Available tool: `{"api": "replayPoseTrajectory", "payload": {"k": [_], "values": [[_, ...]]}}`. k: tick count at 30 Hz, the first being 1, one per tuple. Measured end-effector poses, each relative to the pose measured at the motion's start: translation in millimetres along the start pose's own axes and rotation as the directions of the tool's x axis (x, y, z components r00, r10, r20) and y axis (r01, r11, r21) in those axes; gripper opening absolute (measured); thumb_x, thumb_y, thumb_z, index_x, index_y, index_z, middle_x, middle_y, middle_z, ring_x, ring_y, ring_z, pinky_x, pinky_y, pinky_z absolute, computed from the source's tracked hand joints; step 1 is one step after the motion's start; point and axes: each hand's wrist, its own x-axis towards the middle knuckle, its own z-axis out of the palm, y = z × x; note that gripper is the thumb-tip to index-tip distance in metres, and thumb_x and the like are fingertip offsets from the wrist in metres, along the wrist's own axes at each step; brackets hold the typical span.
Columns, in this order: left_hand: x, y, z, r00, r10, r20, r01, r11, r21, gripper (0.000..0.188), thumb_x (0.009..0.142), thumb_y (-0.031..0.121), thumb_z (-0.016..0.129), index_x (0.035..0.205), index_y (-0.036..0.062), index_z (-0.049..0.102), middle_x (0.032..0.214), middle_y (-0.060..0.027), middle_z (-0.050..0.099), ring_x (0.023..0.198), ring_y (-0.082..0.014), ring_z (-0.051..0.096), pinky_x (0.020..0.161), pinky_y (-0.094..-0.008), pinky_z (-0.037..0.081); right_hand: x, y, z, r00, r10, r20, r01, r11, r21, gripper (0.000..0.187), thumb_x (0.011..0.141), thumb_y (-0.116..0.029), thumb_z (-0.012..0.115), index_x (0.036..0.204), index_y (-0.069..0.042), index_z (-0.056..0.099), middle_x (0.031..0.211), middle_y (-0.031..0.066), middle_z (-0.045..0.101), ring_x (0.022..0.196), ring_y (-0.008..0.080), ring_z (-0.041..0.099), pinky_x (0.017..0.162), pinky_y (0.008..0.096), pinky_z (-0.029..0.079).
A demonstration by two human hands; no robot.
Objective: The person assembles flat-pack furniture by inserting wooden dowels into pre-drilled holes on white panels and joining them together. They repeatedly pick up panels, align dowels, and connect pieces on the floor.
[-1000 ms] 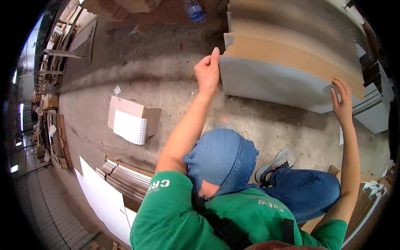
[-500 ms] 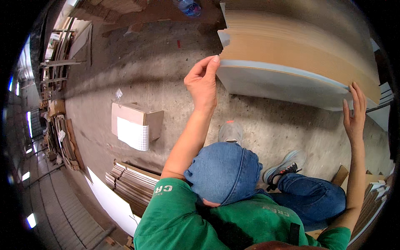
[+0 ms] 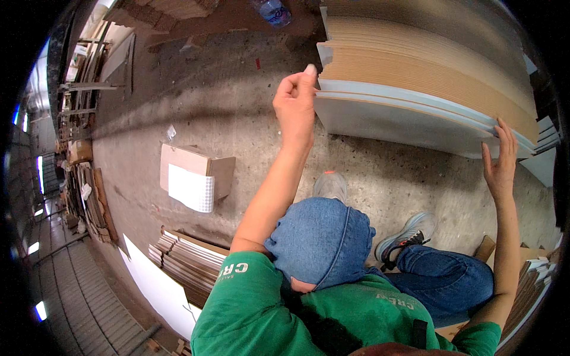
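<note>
A tall stack of thin tan-edged boards (image 3: 415,65) stands on edge in front of me, with a white-faced board (image 3: 398,121) at its near side. My left hand (image 3: 295,113) is closed in a pinch at that board's left top corner; the fingertips are partly hidden. At the right end, my right hand (image 3: 500,160) straddles the top edge, fingers over the top and thumb against the near face. Pale strips along the top show a few front boards slightly apart from the rest.
An open cardboard box (image 3: 222,178) with a white sheet (image 3: 190,188) over it sits on the concrete floor at left. More stacked boards (image 3: 184,261) lie near my left elbow, others (image 3: 534,273) by my right. A plastic bottle (image 3: 273,12) lies at the far side.
The front board has tipped slightly toward me, and more pale edges show behind it. My left hand has shifted a little right; my right hand has moved slightly left.
</note>
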Motion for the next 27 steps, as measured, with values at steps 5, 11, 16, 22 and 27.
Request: {"api": "replayPoseTrajectory", "payload": {"k": [5,11,16,22,27], "values": [[-2,-7,3,1.000,0.023,-0.021,-0.022,0.999,0.048,0.018,0.074,0.017,0.070,0.079,0.0005,0.064,0.071,-0.0008,0.059,0.065,-0.0064,0.050,0.059,-0.0200,0.039,-2,2,0,1.000,-0.016,-0.004,0.016,0.998,-0.053,0.045,0.075,-0.005,0.060,0.116,-0.006,0.042,0.128,0.0122,0.041,0.115,0.0298,0.040,0.095,0.0386,0.032],[-3,-7,2,0.996,0.087,-0.017,-0.085,0.990,0.111,0.019,0.074,0.015,0.070,0.082,-0.0015,0.065,0.072,-0.0011,0.058,0.065,-0.0060,0.050,0.058,-0.0196,0.040,-4,6,6,0.999,-0.010,-0.032,0.010,1.000,0.003,0.048,0.073,-0.003,0.061,0.116,-0.007,0.041,0.128,0.0126,0.041,0.115,0.0303,0.040,0.096,0.0394,0.031],[-1,-10,0,0.994,0.105,-0.006,-0.104,0.990,0.095,0.021,0.073,0.014,0.070,0.085,-0.0023,0.064,0.081,-0.0021,0.056,0.071,-0.0071,0.050,0.064,-0.0198,0.041,-1,5,5,0.999,-0.005,-0.036,0.006,1.000,0.029,0.045,0.073,-0.001,0.061,0.113,-0.007,0.041,0.128,0.0124,0.041,0.117,0.0310,0.038,0.096,0.0396,0.031],[0,-3,5,0.999,-0.022,0.025,0.023,0.999,-0.038,0.019,0.078,0.016,0.065,0.086,-0.0006,0.064,0.076,-0.0002,0.059,0.069,-0.0064,0.051,0.061,-0.0188,0.039,0,5,3,1.000,0.010,-0.024,-0.008,0.998,0.065,0.036,0.072,0.000,0.060,0.103,-0.005,0.043,0.127,0.0129,0.043,0.117,0.0313,0.038,0.097,0.0387,0.030],[3,-12,7,1.000,0.001,0.007,-0.001,1.000,0.005,0.021,0.075,0.017,0.068,0.085,-0.0010,0.065,0.076,-0.0019,0.060,0.070,-0.0076,0.052,0.065,-0.0208,0.041,2,1,0,0.999,0.023,-0.021,-0.021,0.995,0.099,0.030,0.072,0.002,0.059,0.097,-0.005,0.043,0.126,0.0136,0.043,0.117,0.0308,0.039,0.096,0.0378,0.031]]}}
